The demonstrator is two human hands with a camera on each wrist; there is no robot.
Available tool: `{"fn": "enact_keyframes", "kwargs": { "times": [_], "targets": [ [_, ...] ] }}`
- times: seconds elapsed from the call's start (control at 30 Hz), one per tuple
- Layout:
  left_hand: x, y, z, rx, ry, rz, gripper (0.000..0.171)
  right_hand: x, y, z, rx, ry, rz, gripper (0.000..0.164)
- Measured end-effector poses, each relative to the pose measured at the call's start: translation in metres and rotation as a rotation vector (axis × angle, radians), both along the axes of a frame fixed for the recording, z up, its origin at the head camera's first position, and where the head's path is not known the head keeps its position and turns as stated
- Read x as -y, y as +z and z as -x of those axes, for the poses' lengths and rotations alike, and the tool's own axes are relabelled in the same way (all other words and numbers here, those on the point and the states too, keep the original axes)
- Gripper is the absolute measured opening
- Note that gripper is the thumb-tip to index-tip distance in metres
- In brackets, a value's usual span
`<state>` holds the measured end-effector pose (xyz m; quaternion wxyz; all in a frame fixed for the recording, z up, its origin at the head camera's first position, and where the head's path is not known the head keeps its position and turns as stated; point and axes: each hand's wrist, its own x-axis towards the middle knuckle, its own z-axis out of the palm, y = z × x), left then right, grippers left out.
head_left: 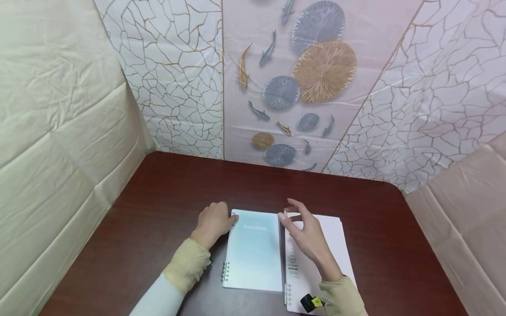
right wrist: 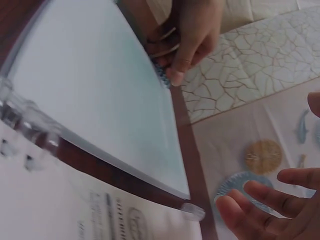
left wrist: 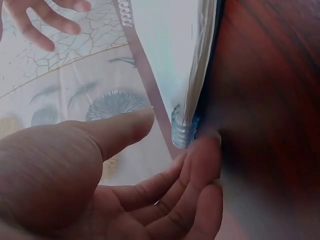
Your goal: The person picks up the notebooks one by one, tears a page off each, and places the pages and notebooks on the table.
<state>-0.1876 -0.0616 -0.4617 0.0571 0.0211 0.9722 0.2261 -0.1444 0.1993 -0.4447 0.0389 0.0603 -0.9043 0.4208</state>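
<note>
A pale teal spiral notebook (head_left: 254, 252) with the word "freedom" lies on the table. My left hand (head_left: 215, 222) is at its upper left corner. The left wrist view shows the thumb (left wrist: 127, 130) raised apart from the cover, while the bent fingers (left wrist: 200, 170) are right at the end of the clear ring binding (left wrist: 184, 132). To the right lies a white spiral notebook (head_left: 330, 245) with small dark print. Over its upper left corner hovers my right hand (head_left: 308, 230), fingers spread, holding nothing. Its forearm covers part of the white notebook.
Both notebooks lie side by side, a narrow strip of the dark red-brown table (head_left: 178, 188) between them. Behind stands a patterned cloth wall (head_left: 182, 79), with beige cloth (head_left: 59, 109) along the left side. A black piece with a yellow label (head_left: 312, 303) is at the right wrist.
</note>
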Motion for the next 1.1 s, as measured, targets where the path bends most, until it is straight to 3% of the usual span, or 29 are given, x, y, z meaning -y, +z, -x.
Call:
{"fn": "enact_keyframes", "kwargs": {
  "times": [0.53, 0.93, 1.1],
  "targets": [
    [-0.003, -0.005, 0.005, 0.065, 0.017, -0.058, 0.037, 0.013, -0.009, -0.003, -0.002, -0.001, -0.047, 0.067],
    [0.010, -0.005, 0.016, 0.030, 0.045, -0.070, 0.022, 0.021, -0.013, 0.002, 0.042, 0.007, -0.050, 0.062],
    [0.016, -0.005, 0.022, 0.026, 0.047, -0.071, 0.023, 0.029, -0.015, 0.005, 0.088, -0.003, -0.015, 0.061]
  ]
}}
